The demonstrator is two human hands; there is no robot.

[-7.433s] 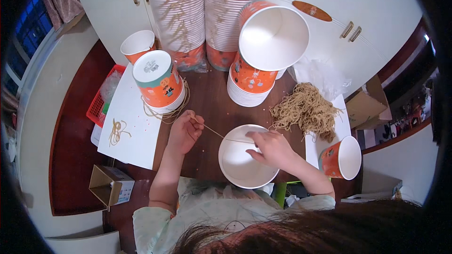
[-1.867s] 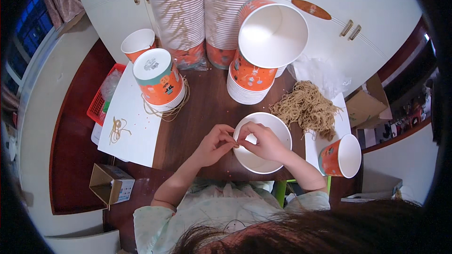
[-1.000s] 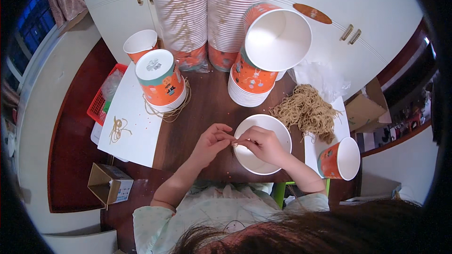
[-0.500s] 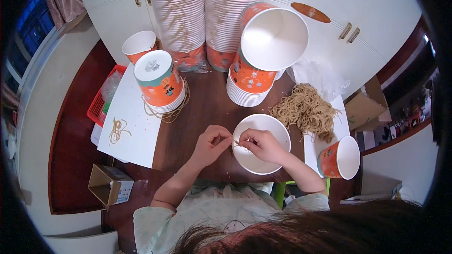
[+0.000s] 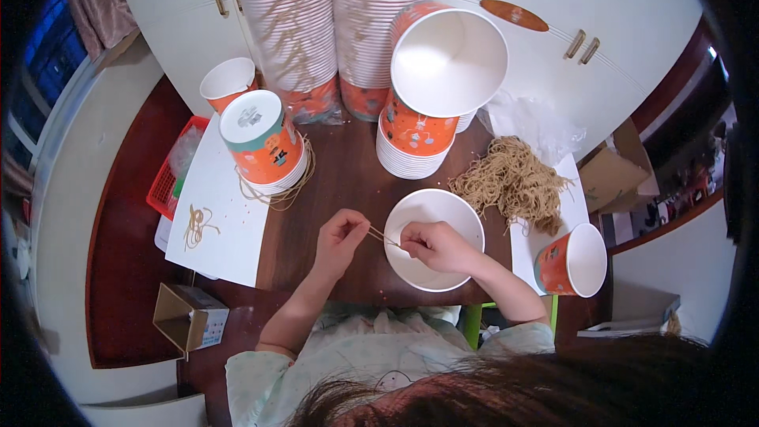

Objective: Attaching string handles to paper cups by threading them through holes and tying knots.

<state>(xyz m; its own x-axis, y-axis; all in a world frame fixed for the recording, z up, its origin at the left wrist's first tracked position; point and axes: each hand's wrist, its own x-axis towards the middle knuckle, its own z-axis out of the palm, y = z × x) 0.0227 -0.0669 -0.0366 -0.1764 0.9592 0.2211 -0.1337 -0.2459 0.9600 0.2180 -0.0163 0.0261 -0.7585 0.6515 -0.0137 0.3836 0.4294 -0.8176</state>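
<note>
Counting two hands [image 5: 437, 247] [image 5: 342, 241] at 5 and 7 o'clock; four open-mouthed tubs [image 5: 449, 63] [image 5: 573, 261] [image 5: 431, 209] [image 5: 229, 77] at 1, 4, 5 and 10; two wrapped stacks [image 5: 288, 39] [image 5: 379, 32] at 11 and 12; one twine heap [image 5: 512, 178] at 3.

I see a lane over the brown tabletop [image 5: 344, 178] between the upturned tubs [image 5: 269, 148] and the central tub stack [image 5: 415, 130]; wrapped stacks [image 5: 292, 39] close its far end; nearer, a cord [image 5: 380, 235] between left hand [image 5: 341, 241] and right hand [image 5: 436, 247] bars the open tub's [image 5: 435, 208] left rim; twine heap [image 5: 518, 183] crowds its right.
</note>
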